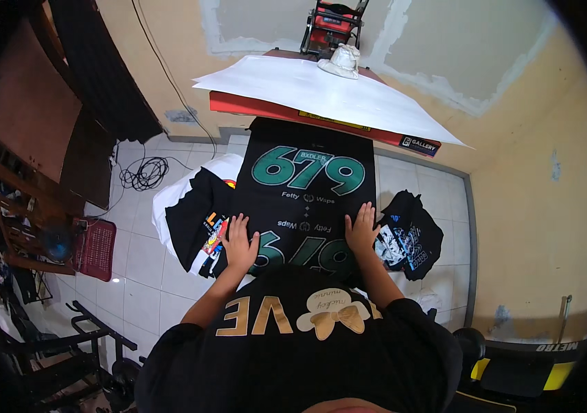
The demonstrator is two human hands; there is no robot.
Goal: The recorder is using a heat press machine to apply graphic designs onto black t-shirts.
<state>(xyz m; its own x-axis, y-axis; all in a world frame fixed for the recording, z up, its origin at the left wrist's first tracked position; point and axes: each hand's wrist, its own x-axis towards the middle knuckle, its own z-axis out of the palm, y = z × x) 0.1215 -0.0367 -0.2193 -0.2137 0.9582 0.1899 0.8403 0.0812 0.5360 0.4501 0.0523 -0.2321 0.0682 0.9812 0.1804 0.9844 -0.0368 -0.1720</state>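
A black cloth (266, 212) printed with large green, white-edged figures lies spread flat in front of me. The print shows twice, the nearer one upside down to the farther one. My left hand (241, 246) rests on the cloth's left edge, fingers stretched out and holding nothing. On the right edge lies my right hand (362, 230), flat with its fingers extended. Folded black garments with a colourful print (200, 210) sit beside my left hand, over white fabric (167, 203). More black printed garments (425, 237) are heaped to the right. My torso hides the cloth's near end.
Beyond the cloth, a large white sheet (286, 86) covers a red box (252, 107). A white hat (341, 62) sits on the sheet, before a red and black machine (331, 26). Left on the tiles are a coiled black cable (144, 173) and a red basket (95, 249).
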